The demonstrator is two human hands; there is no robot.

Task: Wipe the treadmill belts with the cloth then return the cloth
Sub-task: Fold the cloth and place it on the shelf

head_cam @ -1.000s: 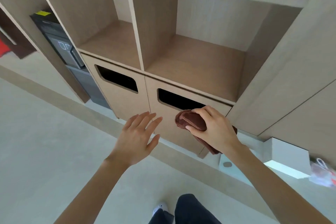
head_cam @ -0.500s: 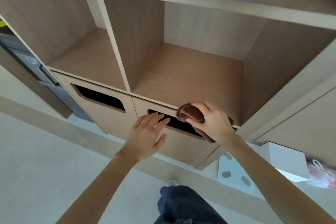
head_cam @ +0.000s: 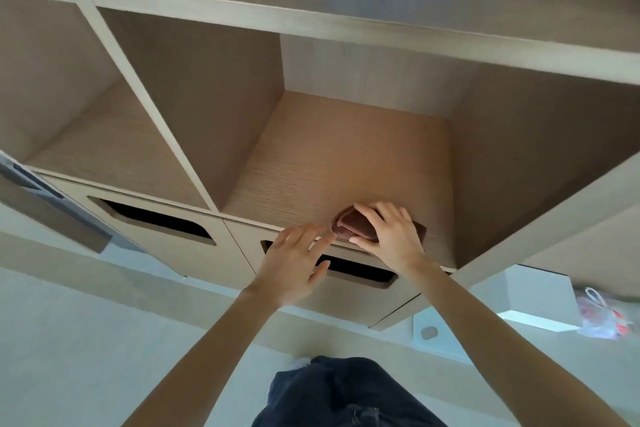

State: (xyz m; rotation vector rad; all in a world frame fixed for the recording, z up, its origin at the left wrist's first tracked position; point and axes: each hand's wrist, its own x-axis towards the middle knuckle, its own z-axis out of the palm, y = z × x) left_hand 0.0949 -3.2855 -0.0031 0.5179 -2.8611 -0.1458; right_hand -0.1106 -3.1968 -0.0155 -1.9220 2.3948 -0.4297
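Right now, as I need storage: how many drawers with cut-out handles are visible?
2. The left drawer sits under the left cubby; the right drawer, under the right cubby, is partly behind the left hand. Others may be off-frame.

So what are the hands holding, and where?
The right hand grips the brown cloth at its right part, fingers on top, thumb along its front edge. The left hand holds nothing.

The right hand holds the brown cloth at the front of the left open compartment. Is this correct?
Not quite: the head view shows the right hand holding the brown cloth at the front of the right open compartment, not the left.
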